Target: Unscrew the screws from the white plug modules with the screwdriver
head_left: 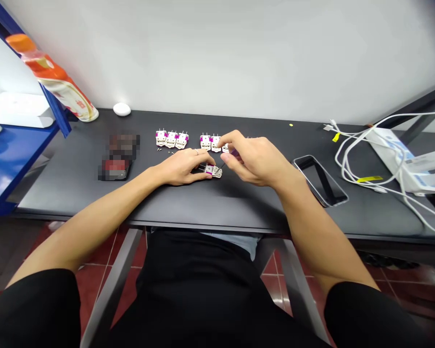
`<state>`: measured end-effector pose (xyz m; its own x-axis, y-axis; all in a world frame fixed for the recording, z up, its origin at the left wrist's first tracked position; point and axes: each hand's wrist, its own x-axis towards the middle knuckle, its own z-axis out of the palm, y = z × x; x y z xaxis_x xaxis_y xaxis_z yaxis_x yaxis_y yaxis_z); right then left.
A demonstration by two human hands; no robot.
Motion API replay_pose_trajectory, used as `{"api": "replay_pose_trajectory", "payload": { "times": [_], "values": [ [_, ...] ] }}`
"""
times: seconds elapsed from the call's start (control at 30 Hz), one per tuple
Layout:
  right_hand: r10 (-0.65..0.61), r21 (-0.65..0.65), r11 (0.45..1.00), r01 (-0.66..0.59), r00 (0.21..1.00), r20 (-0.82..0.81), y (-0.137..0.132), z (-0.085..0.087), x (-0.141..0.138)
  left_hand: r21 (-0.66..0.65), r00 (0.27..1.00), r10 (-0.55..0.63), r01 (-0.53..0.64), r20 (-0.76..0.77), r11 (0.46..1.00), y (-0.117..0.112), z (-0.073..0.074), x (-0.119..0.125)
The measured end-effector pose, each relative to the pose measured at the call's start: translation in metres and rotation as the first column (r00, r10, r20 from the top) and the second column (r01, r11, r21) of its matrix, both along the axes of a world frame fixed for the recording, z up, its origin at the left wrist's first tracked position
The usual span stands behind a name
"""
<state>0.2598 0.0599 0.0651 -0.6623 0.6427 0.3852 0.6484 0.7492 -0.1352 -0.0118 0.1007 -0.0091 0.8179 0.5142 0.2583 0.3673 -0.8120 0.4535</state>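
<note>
My left hand [183, 166] rests on the dark table [76, 188], fingers closed on a small white and magenta plug part [212, 170] with metal prongs, pinning it down. My right hand [252, 157] hovers just right of it, fingers pinched around a thin dark tool whose tip touches the part. Behind my hands stands a row of three like plug parts [171, 138] and a second group [210, 142], partly hidden by my right fingers. Tiny screws [166, 151] lie in front of the left row.
A black phone [321, 180] lies to the right. White cables [366, 159] and white boxes [409, 162] fill the far right. A blurred dark object [118, 157], a white oval item [122, 109], an orange bottle [54, 79] and a blue shelf [18, 150] sit left.
</note>
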Motion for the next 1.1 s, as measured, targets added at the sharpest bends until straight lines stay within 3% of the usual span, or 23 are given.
{"api": "replay_pose_trajectory", "payload": {
  "times": [0.1, 0.3, 0.47, 0.7, 0.9, 1.1],
  "values": [
    [-0.031, 0.009, 0.999, 0.031, 0.999, 0.026, 0.0, -0.002, -0.002, 0.003, 1.0, 0.002, -0.002, 0.003, 1.0, -0.001, 0.001, 0.0],
    [0.064, 0.058, 0.996, -0.064, 0.998, -0.002, 0.002, -0.004, 0.002, -0.013, 1.0, 0.0, 0.0, 0.011, 1.0, -0.001, 0.001, 0.0],
    [0.005, 0.135, 0.991, -0.009, 0.999, 0.033, 0.005, -0.009, 0.002, -0.006, 1.0, -0.003, 0.003, 0.018, 1.0, 0.0, 0.0, 0.0],
    [0.076, 0.219, 0.973, -0.073, 0.997, -0.007, 0.005, -0.007, 0.001, 0.011, 1.0, -0.003, 0.003, 0.012, 1.0, -0.001, 0.001, 0.0],
    [-0.046, 0.046, 0.998, 0.045, 0.999, 0.021, 0.001, -0.003, 0.001, 0.015, 1.0, -0.005, 0.004, 0.015, 1.0, 0.0, 0.0, 0.0],
    [0.093, 0.003, 0.996, -0.093, 0.993, -0.068, 0.0, 0.001, 0.002, 0.011, 1.0, 0.009, -0.009, 0.008, 1.0, -0.002, 0.001, 0.0]
  ]
}}
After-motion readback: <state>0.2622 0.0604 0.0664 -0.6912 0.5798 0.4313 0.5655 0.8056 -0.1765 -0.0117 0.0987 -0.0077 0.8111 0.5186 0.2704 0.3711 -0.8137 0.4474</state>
